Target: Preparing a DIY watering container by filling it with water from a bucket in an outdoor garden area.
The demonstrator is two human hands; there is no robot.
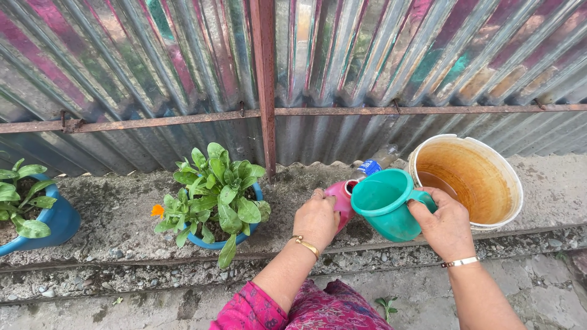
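the right hand (pixel 445 225) is wrapped around the handle of a teal plastic jug (pixel 384 203), fingers closed on it, holding the jug tilted with its open mouth turned toward the left hand. the left hand (pixel 316 218) sits just beside it, closed over a pink plastic container (pixel 340 200) that stands on the concrete ledge (pixel 116 214); the jug's rim is right at the container's mouth, though whether they touch cannot be told. each wrist wears 1 bangle.

just beyond the right hand stands a white bucket (pixel 483 183) with brownish water low inside it. behind the jug, between the 2 hands and the corrugated metal fence (pixel 153 67), lies a clear plastic bottle with a blue label (pixel 376 162).

left of the left hand, near it, a blue pot holds a leafy plant with 1 orange flower (pixel 214 195). well further left, a second blue pot with a green plant (pixel 30 211) leans at the frame edge.
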